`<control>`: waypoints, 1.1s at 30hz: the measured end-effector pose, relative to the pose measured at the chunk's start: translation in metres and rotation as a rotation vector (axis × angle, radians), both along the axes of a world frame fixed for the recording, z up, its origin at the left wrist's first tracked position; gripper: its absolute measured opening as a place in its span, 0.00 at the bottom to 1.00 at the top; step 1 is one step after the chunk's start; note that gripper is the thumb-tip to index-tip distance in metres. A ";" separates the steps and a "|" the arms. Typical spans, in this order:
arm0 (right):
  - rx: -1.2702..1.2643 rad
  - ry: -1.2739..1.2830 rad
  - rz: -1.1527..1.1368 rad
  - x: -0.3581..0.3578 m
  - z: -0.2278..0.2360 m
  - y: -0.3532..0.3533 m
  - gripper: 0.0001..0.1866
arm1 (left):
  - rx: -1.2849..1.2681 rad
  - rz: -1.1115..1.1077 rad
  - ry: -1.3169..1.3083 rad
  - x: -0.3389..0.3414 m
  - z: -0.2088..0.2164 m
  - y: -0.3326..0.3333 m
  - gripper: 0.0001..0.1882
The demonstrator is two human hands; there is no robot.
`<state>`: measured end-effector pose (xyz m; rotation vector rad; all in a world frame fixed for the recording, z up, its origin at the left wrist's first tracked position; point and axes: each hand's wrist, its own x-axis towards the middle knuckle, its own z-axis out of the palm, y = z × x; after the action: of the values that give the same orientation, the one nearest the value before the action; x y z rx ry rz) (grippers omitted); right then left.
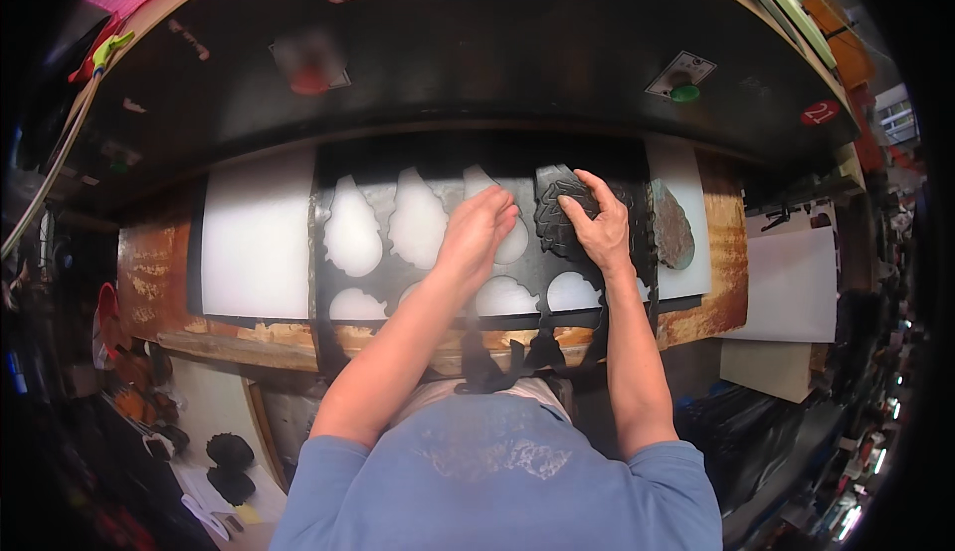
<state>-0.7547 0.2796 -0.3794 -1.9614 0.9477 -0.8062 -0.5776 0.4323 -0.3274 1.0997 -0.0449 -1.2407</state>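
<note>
A black sheet [388, 189] with several pear-shaped, wavy-edged cut-outs lies on a white board, which shows through the holes. My left hand [480, 231] is over the third cut-out of the far row, fingers pressed together and bent; whatever may be under them is hidden. At the far row's right end is a dark, wrinkled cut piece [557, 225] with a scalloped edge. My right hand [603, 228] grips its right side, thumb on its face and forefinger by its upper edge. To the right of that hand, a brownish wavy-edged shape [674, 229] rests on the board.
A wide black machine beam [438, 44] spans the far side, with a green button [684, 92] and a red button [308, 79]. A white board [257, 238] covers the left of the worn wooden table [154, 277]. Black strips [480, 362] hang over the near edge.
</note>
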 end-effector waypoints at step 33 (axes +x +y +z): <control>0.325 -0.088 0.136 -0.010 0.024 -0.014 0.33 | -0.352 0.118 0.185 -0.024 -0.079 -0.060 0.07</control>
<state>-0.7646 0.2655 -0.3556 -1.6753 0.8266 -0.6136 -0.6020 0.3725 -0.4063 0.6717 -0.0553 -1.1705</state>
